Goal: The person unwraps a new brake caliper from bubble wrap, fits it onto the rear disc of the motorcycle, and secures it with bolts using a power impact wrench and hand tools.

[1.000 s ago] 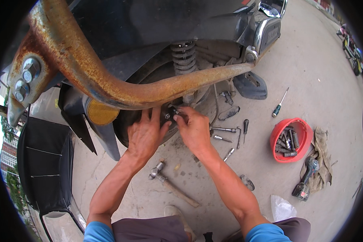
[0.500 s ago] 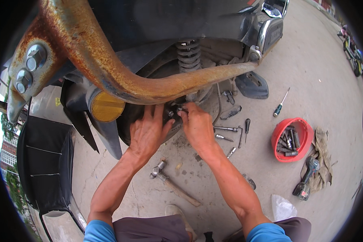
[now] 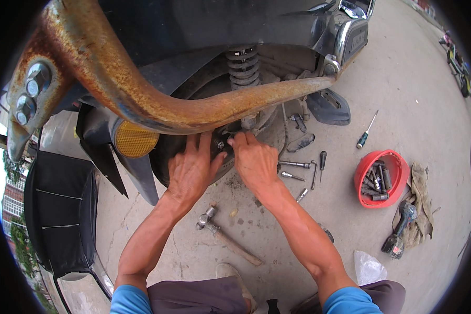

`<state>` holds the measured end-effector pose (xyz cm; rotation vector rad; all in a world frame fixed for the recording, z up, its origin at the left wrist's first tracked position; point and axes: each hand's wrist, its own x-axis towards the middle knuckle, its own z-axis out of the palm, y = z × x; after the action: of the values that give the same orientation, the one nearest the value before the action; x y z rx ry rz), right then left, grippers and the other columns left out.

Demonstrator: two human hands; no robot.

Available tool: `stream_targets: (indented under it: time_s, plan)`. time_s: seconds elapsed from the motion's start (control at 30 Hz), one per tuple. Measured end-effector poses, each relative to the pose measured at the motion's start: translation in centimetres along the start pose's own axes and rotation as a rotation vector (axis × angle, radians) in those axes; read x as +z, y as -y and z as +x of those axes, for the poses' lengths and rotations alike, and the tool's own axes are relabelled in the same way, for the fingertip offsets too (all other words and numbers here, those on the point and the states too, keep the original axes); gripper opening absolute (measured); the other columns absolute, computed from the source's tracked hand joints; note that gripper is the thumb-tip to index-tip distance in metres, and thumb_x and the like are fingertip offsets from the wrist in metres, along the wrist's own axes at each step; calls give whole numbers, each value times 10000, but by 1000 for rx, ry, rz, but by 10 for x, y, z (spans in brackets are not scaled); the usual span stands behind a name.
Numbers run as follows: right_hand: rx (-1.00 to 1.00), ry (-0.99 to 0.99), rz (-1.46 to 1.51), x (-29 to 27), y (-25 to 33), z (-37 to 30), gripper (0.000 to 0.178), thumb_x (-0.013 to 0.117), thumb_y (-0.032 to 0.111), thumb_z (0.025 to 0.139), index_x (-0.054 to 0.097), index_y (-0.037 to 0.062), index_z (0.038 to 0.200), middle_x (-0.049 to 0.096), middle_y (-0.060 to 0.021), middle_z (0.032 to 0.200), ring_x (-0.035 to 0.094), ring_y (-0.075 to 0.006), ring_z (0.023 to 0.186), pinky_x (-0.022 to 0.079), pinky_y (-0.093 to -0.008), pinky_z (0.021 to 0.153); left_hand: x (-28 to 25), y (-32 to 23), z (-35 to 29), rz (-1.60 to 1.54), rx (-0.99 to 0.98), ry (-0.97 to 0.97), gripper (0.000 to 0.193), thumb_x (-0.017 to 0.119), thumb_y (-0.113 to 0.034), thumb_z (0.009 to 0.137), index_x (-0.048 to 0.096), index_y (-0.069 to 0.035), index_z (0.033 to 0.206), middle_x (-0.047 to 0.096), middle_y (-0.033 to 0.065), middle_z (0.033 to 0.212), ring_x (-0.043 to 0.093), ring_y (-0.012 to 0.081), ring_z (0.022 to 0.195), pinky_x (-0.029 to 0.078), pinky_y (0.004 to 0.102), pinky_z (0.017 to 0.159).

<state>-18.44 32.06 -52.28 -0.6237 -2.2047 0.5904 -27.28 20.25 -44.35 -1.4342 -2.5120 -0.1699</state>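
Note:
Both my hands are at the dark wheel under a rusty, curved metal bar. My left hand lies against the wheel with its fingers stretched and thumb apart, holding nothing. Close to its thumb, a bolt end shows at the wheel's middle. My right hand is on the other side of this bolt, its fingers curled and pressed together. Whatever is between those fingertips is hidden. Above the right hand stands a coil spring shock absorber.
On the concrete lie a hammer, a screwdriver, a ratchet wrench and a cordless tool on a rag. A red bowl holds several sockets. An orange reflector sits left of the wheel.
My right hand has turned slightly and its fingertips have shifted a little left beside the bolt. My left hand stays in place; the view has shifted slightly.

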Motion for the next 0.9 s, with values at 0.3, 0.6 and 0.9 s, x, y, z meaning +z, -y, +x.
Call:
stream_targets:
  time_s: [0.3,0.6,0.9]
  plan:
    - [-129,-63,-89,-9,-9,1,89,666,135,898,650,48,889,649,-89,910,701,-277,852,574,-408,634,-2,0,1,-39,1,-8,630,788,-359,882,533,-124,1409,609,178,1191,707,407,782,601,496,642]
    - [-197,-37,-41,-9,-16,8,152,695,158,914,643,39,836,634,-86,869,681,-291,811,561,-414,624,0,1,2,-50,22,-22,634,793,-351,879,528,-120,1406,611,184,1179,706,413,787,600,502,650]
    - [-184,-72,-5,-9,-11,7,143,690,163,928,634,41,881,639,-96,852,687,-314,790,558,-424,645,-1,2,2,-26,20,-15,644,795,-349,876,521,-115,1410,611,187,1179,708,414,799,603,497,658]
